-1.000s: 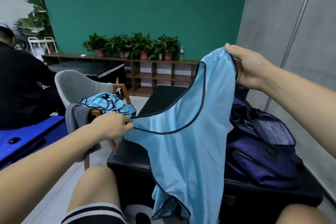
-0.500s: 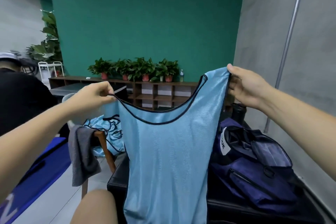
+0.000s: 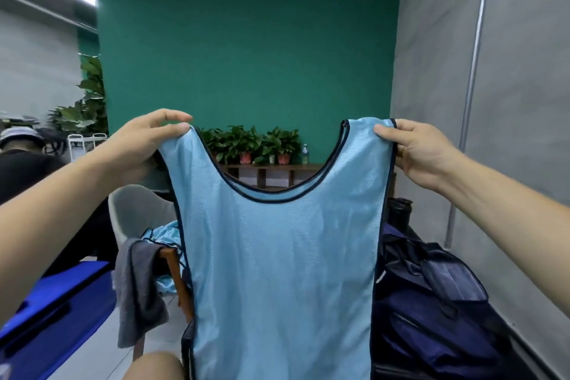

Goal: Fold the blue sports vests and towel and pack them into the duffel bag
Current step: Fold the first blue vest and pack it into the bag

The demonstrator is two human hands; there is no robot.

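A light blue sports vest [image 3: 280, 271] with dark trim hangs flat and upright in front of me, held by its two shoulder straps. My left hand [image 3: 145, 139] pinches the left strap and my right hand [image 3: 416, 148] pinches the right strap. Behind the vest to the right lies the open navy duffel bag [image 3: 431, 302] on a black table. More blue vests [image 3: 163, 236] are heaped on a grey chair [image 3: 135, 210] at the left, and a grey towel [image 3: 135, 293] hangs over its wooden arm.
A person in black sits at the far left [image 3: 27, 170] beside a blue surface [image 3: 55, 311]. A dark bottle [image 3: 399, 213] stands behind the bag. Potted plants [image 3: 256, 145] line a wooden shelf against the green wall. My knee [image 3: 154, 367] shows at the bottom.
My left hand has risen from waist height to level with my right, spreading the vest out flat. The view has tilted upward.
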